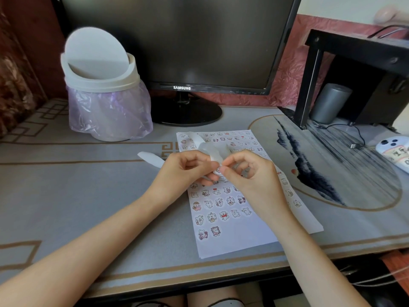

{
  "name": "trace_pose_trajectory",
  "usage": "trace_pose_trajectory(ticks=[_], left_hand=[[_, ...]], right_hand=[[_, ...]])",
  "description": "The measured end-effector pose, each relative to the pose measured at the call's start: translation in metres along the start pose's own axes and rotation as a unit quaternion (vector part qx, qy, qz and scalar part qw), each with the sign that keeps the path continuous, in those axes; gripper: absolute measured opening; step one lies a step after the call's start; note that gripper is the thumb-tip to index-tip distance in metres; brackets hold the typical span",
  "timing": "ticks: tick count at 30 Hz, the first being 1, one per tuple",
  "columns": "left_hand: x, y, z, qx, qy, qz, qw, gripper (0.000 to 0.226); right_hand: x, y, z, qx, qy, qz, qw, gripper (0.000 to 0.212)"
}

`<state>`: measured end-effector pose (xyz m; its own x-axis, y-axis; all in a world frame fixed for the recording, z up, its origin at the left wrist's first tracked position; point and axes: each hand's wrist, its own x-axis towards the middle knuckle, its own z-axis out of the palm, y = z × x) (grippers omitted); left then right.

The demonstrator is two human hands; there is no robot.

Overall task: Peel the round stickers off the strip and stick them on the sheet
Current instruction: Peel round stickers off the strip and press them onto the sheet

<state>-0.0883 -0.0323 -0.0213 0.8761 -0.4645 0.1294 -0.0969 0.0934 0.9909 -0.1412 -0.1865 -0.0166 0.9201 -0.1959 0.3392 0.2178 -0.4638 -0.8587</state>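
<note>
Now your left hand [186, 171] and right hand [250, 180] both pinch the strip [208, 149], just above the sheet [234, 238] on the bench [88, 196]; beyond your hands, the monitor [177, 41] reads SAMSUNG.

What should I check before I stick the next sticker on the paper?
1. Left hand grips the strip: ok.
2. Right hand pinches the round sticker at the strip: ok.
3. Round sticker fully off the strip: cannot tell, the fingers hide it.
4. Bare room on the sheet: ok, at the near end beside the last two stickers.
5. Sheet lies flat on the table: ok.
6. Hands are above the sheet: ok.
</note>
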Motion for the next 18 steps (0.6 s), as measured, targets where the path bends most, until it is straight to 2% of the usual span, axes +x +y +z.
trace_pose_trajectory(ticks=[10, 14, 16, 18], left_hand=[[0.0, 0.002, 0.0, -0.019, 0.003, -0.027, 0.999, 0.011], [0.0, 0.003, 0.0, -0.027, 0.01, -0.037, 0.999, 0.012], [0.001, 0.002, 0.0, -0.021, 0.012, -0.037, 0.999, 0.011], [0.001, 0.0, 0.0, -0.009, 0.011, -0.039, 0.999, 0.011]], right_hand=[[-0.006, -0.003, -0.004, -0.13, -0.002, -0.073, 0.989, 0.008], [-0.015, -0.01, -0.009, -0.125, -0.016, -0.09, 0.988, 0.009], [-0.02, -0.013, -0.012, -0.107, -0.019, -0.06, 0.992, 0.011], [-0.026, -0.015, -0.016, -0.037, -0.043, 0.007, 0.998, 0.012]])
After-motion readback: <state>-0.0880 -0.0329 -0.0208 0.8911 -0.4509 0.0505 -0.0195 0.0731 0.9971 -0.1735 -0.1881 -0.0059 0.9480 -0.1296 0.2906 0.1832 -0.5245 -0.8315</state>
